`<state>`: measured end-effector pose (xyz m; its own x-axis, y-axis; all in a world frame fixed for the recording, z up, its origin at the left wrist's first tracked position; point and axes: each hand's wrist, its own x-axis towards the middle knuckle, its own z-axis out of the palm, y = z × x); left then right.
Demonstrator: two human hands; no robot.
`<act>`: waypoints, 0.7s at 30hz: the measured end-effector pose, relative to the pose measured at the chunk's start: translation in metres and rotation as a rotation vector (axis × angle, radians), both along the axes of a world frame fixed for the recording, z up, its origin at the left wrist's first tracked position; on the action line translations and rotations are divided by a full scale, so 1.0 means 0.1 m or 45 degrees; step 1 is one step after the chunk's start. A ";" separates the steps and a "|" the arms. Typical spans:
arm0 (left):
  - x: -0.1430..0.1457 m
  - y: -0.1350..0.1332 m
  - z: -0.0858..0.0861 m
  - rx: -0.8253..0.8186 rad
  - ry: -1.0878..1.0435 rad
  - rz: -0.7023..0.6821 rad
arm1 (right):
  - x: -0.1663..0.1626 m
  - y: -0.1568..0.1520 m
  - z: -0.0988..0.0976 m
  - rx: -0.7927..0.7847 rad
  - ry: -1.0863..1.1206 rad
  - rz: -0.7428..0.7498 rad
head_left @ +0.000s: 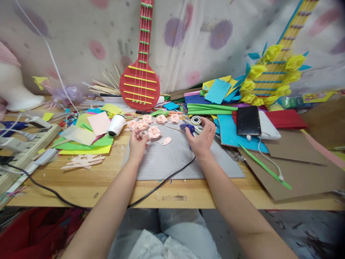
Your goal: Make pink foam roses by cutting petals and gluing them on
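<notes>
My left hand (138, 145) is closed, its thumb and fingertips at the left edge of a pale pink paper flower (154, 132) over the grey cutting mat (167, 163). Several more pink paper flowers (141, 125) lie just behind. A loose pink petal (167, 141) rests on the mat to the right. My right hand (202, 140) curls around a blue glue gun (188, 127), thumb against its body. The gun's nozzle points left, and its handle is largely hidden by the hand. A white and black reel (196, 120) sits just behind the right fingers.
The gun's black cord (164, 181) crosses the mat and table edge. Left are paper sheets (78, 135), a white roll (116, 125), paper strips (83, 161) and a power strip (29, 153). Right are a phone (248, 121) and cardboard (285, 172). A red paper instrument (139, 86) stands behind.
</notes>
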<state>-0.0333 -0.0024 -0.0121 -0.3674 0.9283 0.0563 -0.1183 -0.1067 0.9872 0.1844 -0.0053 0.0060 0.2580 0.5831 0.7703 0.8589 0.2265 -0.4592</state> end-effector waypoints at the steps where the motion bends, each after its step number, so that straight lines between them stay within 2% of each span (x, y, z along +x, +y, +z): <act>1: 0.01 0.00 0.00 0.002 0.012 0.003 | -0.05 -0.03 0.02 0.061 -0.050 0.057; 3: 0.02 -0.01 0.00 0.011 0.047 0.000 | -0.19 -0.08 0.05 0.103 -0.139 0.221; 5: 0.02 -0.01 -0.01 0.030 0.074 -0.008 | -0.35 -0.11 0.06 0.052 -0.240 0.437; 8: 0.01 -0.01 -0.03 0.057 0.075 -0.027 | -0.61 -0.10 0.07 -0.151 -0.406 0.744; 10: 0.01 0.00 -0.04 0.055 0.060 -0.034 | -0.77 -0.07 0.08 -0.257 -0.504 0.854; 15: 0.00 0.01 -0.03 0.019 -0.029 -0.018 | -1.01 0.04 0.08 -0.338 -0.608 0.901; 21: 0.01 0.02 -0.03 -0.020 -0.042 0.007 | -1.07 0.11 -0.01 -0.314 -0.582 0.870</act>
<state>-0.0327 -0.0003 -0.0154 -0.3736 0.9271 0.0299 -0.1501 -0.0922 0.9844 0.0775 0.0054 0.0051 -0.5157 0.6620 0.5439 0.6829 0.7009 -0.2057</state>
